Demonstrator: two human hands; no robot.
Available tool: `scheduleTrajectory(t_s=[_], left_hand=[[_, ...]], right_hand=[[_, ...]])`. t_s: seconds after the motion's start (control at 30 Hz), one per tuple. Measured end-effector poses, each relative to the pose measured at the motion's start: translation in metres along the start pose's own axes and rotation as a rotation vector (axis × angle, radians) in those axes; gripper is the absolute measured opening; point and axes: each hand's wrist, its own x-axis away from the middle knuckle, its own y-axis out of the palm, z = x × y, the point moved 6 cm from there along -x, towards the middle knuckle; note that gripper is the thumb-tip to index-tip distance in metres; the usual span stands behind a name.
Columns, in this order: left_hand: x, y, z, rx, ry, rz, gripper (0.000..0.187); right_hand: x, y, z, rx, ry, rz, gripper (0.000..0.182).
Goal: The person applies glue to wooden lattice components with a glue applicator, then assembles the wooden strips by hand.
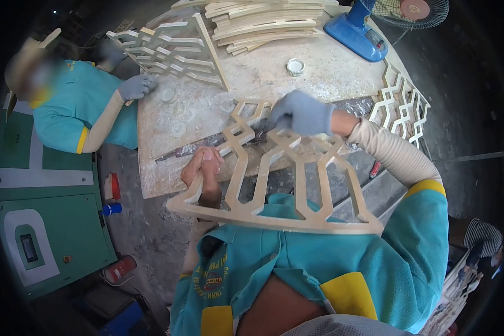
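A pale wooden lattice panel (261,178) leans from the table toward my chest, its long straight edge against my shirt. My bare left hand (203,166) is closed round a bar on the panel's left side. Over the panel's far end, my right hand (302,114) wears a grey glove, its fingers curled down at the bars. Whatever those fingers hold, if anything, is hidden beneath the glove.
The worktable (252,73) bears white dust, a small white dish (295,67), stacked wooden strips (269,25) and a blue fan (357,33). Another lattice panel (400,103) stands right. At left, a co-worker (78,106) in grey gloves is beside a framed lattice (176,53).
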Motion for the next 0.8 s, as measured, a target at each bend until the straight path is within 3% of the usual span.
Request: scheduleTrajectory(t_s=[0.03, 0.07, 0.1, 0.17, 0.2, 0.27, 0.3, 0.37, 0.5, 0.57, 0.6, 0.67, 0.7, 0.77, 0.8], left_hand=[[0.002, 0.0, 0.001, -0.002, -0.006, -0.006, 0.039], [0.0, 0.0, 0.003, 0.003, 0.008, -0.002, 0.039], [-0.004, 0.001, 0.005, 0.009, 0.028, 0.008, 0.039], [-0.003, 0.001, 0.005, 0.005, 0.0, 0.035, 0.038], [-0.003, 0.001, 0.004, 0.002, -0.028, 0.058, 0.038], [-0.005, 0.002, 0.005, -0.01, -0.041, 0.056, 0.039], [-0.006, 0.002, 0.006, -0.021, -0.046, 0.057, 0.039], [-0.013, 0.007, 0.011, -0.024, -0.076, 0.073, 0.039], [-0.012, 0.001, 0.003, 0.021, -0.089, 0.086, 0.038], [-0.017, 0.004, 0.006, 0.032, -0.087, 0.101, 0.035], [-0.016, 0.005, 0.007, 0.042, -0.089, 0.118, 0.033], [-0.014, 0.002, 0.001, 0.057, -0.059, 0.107, 0.033], [-0.016, 0.001, -0.001, 0.073, -0.02, 0.108, 0.033], [-0.013, -0.002, -0.001, 0.045, -0.029, 0.114, 0.033], [-0.015, 0.0, -0.002, 0.062, -0.037, 0.112, 0.033]], right_hand=[[0.004, -0.004, 0.016, 0.255, 0.258, 0.083, 0.02], [0.01, 0.006, 0.018, 0.202, 0.362, 0.042, 0.019], [0.018, 0.01, 0.013, 0.209, 0.358, 0.047, 0.019], [0.035, 0.008, -0.024, 0.183, 0.113, 0.141, 0.02], [0.041, 0.0, -0.033, 0.18, 0.114, 0.141, 0.02], [0.054, -0.006, -0.07, -0.127, -0.249, -0.005, 0.023], [0.056, -0.008, -0.075, -0.129, -0.248, -0.009, 0.023], [0.058, -0.019, -0.065, 0.274, 0.024, 0.18, 0.022], [0.065, -0.013, -0.095, 0.159, -0.166, 0.204, 0.022], [0.067, -0.017, -0.109, -0.01, -0.288, 0.105, 0.023], [0.068, -0.011, -0.105, -0.015, -0.281, 0.104, 0.023], [0.061, -0.007, -0.085, 0.353, -0.027, 0.136, 0.02], [0.061, -0.015, -0.085, 0.369, -0.036, 0.14, 0.02], [0.068, -0.02, -0.122, -0.342, -0.415, -0.142, 0.022], [0.065, -0.021, -0.118, -0.326, -0.336, -0.128, 0.019]])
